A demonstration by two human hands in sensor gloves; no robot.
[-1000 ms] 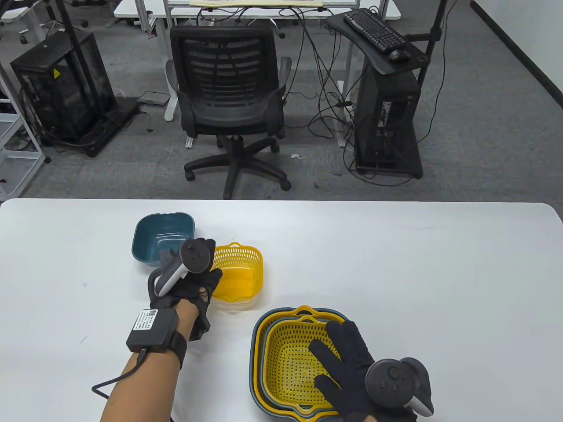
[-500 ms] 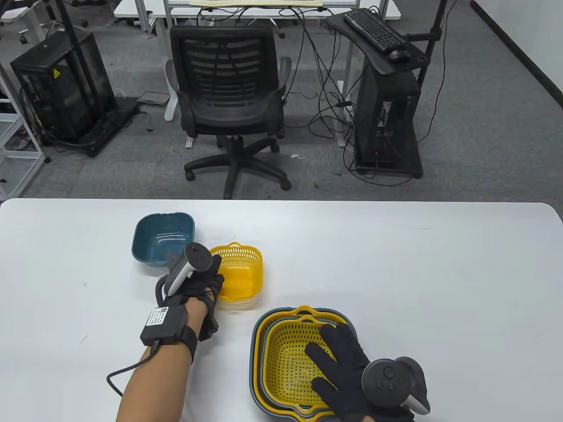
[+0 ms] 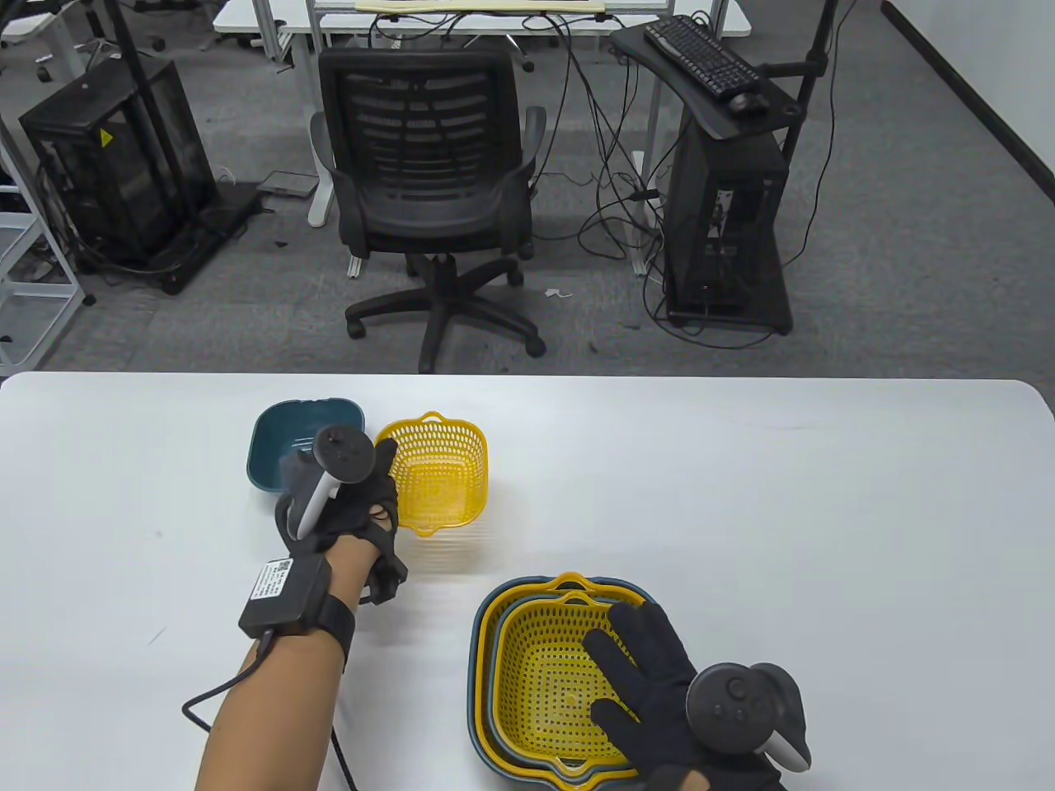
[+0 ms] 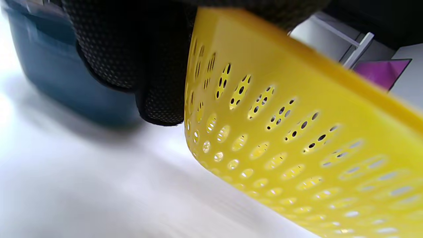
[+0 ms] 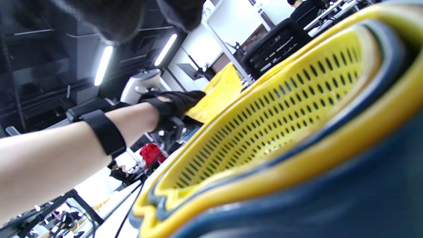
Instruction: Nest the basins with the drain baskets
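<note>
My left hand (image 3: 363, 494) grips the left rim of a small yellow drain basket (image 3: 437, 474) and holds it lifted and tilted above the table, just right of a small blue basin (image 3: 284, 432). In the left wrist view my fingers (image 4: 158, 82) wrap the yellow basket's wall (image 4: 281, 132) with the blue basin (image 4: 59, 82) behind. My right hand (image 3: 659, 684) rests with spread fingers on the near right rim of a nested stack (image 3: 536, 684) of blue basins and yellow baskets. The stack's rims fill the right wrist view (image 5: 264, 132).
The white table (image 3: 783, 511) stretches to the right. An office chair (image 3: 433, 189) and a computer stand (image 3: 725, 214) are on the floor beyond its far edge. A black cable (image 3: 247, 692) trails from my left wrist.
My left hand has lifted the small yellow basket off the table, tilted it and carried it up and slightly left toward the blue basin. The right hand has stayed on the stack.
</note>
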